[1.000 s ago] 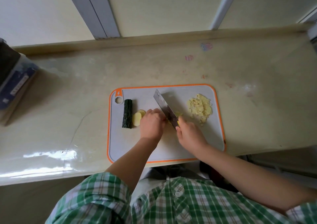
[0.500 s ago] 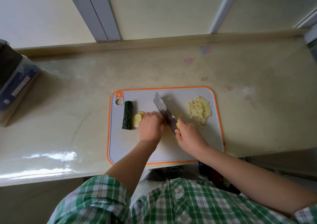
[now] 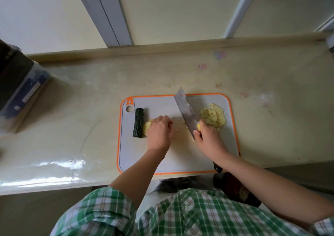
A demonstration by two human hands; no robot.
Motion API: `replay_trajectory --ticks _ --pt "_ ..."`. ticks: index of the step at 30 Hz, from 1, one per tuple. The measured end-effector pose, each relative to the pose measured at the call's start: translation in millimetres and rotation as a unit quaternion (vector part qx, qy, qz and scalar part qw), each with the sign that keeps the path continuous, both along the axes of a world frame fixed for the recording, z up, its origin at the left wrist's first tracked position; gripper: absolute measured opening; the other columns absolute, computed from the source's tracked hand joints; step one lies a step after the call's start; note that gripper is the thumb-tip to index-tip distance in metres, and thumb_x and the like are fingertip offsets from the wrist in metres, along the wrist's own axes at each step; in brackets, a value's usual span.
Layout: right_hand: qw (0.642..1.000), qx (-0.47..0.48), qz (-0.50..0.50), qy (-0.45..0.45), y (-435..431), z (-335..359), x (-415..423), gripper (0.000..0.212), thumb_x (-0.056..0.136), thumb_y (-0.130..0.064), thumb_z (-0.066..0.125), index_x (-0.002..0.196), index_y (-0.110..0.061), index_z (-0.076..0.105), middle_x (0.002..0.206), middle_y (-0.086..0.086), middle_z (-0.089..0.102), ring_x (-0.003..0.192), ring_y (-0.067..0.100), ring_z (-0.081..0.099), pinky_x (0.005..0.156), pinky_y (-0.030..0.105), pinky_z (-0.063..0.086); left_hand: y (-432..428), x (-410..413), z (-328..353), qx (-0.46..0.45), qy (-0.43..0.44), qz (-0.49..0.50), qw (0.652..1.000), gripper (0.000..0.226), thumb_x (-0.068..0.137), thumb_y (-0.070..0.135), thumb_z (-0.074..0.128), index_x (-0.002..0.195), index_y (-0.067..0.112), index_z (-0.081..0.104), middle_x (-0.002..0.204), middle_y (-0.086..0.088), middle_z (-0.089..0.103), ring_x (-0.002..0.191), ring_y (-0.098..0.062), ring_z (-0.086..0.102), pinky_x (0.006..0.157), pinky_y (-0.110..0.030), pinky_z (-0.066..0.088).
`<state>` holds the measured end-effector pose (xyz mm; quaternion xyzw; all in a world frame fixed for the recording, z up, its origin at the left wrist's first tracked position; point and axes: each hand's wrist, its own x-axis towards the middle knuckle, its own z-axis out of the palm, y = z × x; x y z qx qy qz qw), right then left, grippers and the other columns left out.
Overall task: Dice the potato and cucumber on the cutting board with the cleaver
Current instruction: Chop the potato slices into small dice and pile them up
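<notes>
A grey cutting board (image 3: 180, 159) with an orange rim lies on the counter. A dark green cucumber piece (image 3: 138, 122) lies near its left edge. Right beside it sit pale potato slices (image 3: 147, 126), mostly hidden under my left hand (image 3: 159, 132), whose curled fingers press down on them. My right hand (image 3: 207, 138) grips the cleaver (image 3: 187, 111) by its handle, the blade angled up and left over the board's middle. A heap of diced potato (image 3: 214, 117) lies at the board's right side.
The beige counter (image 3: 81, 127) runs to a low back ledge under a window frame. A dark box with a blue label (image 3: 19, 89) stands at the far left. The counter's front edge is close to my body.
The cleaver has swung to the right, away from my left hand. My left hand has slid left over the potato slices next to the cucumber.
</notes>
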<state>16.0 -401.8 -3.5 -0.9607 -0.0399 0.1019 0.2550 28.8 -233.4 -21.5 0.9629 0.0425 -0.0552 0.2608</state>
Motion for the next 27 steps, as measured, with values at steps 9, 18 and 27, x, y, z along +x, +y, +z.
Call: replay_trajectory --ticks 9,18,27 --pt "0.997 -0.001 0.075 0.036 11.4 -13.6 -20.6 0.013 0.095 -0.018 0.047 0.102 -0.007 0.046 0.079 0.014 0.057 0.077 0.036 0.06 0.057 0.032 0.031 4.2 -5.3 6.3 -0.006 -0.017 0.062 0.998 0.014 0.093 0.011 0.049 0.101 0.009 0.06 0.1 -0.009 0.062 0.089 -0.027 0.057 0.07 -0.036 0.044" --pt "0.997 -0.065 -0.03 0.01 -51.7 -6.9 -3.8 0.018 0.092 -0.013 0.049 0.103 0.001 0.052 0.086 0.027 0.062 0.081 0.044 0.06 0.063 0.043 0.04 -11.8 -6.6 7.1 -0.012 0.022 0.008 1.0 0.019 0.09 0.012 0.051 0.104 0.012 0.065 0.105 -0.008 0.062 0.094 -0.026 0.057 0.076 -0.036 0.048" --pt "0.999 -0.043 -0.007 0.012 -43.6 -11.1 -8.3 0.015 0.093 -0.016 0.05 0.101 -0.004 0.051 0.088 0.022 0.064 0.085 0.041 0.061 0.06 0.037 0.033 -16.3 -6.8 9.5 -0.017 0.036 0.008 0.999 0.019 0.09 0.013 0.053 0.103 0.013 0.067 0.103 -0.007 0.065 0.091 -0.025 0.06 0.075 -0.035 0.05"
